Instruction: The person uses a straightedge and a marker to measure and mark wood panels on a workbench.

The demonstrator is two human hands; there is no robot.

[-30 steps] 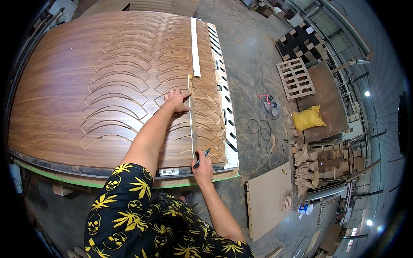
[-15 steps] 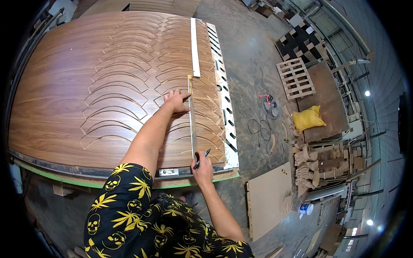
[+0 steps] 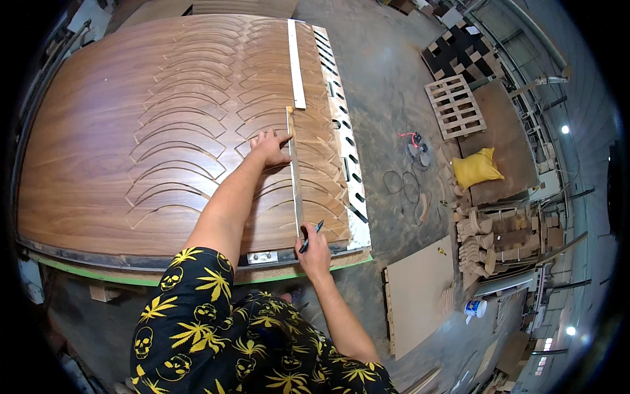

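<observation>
Framing slides a bit, so panel and floor items sit slightly off from the earlier frame; both hands stay at about the same spots along the straightedge (image 3: 294,180). Straightedge lies flat on the wood-grain panel (image 3: 85,151), toward its right side, long axis running away from the person, roughly along the panel's right edge. Left hand (image 3: 270,148) is on its left flank, toward the far half, fingers spread, palm down, index finger and thumb reaching its edge. Right hand (image 3: 314,252) is at the near end, closed around a dark pen (image 3: 311,237); pen slants up to the right. Pen tip is hard to make out, and can't tell if those fingers also pinch the straightedge. Right hand is nearer the near end, left nearer the far end.

Far end stops just beside the lower end of a white strip (image 3: 297,65); contact there unclear. Near end is close to the panel's front edge, metal plate (image 3: 262,257) left of it. Room: wide arc-cut surface on the left; narrow band on the right, then the slotted white strip (image 3: 346,144), then floor (image 3: 387,144).
</observation>
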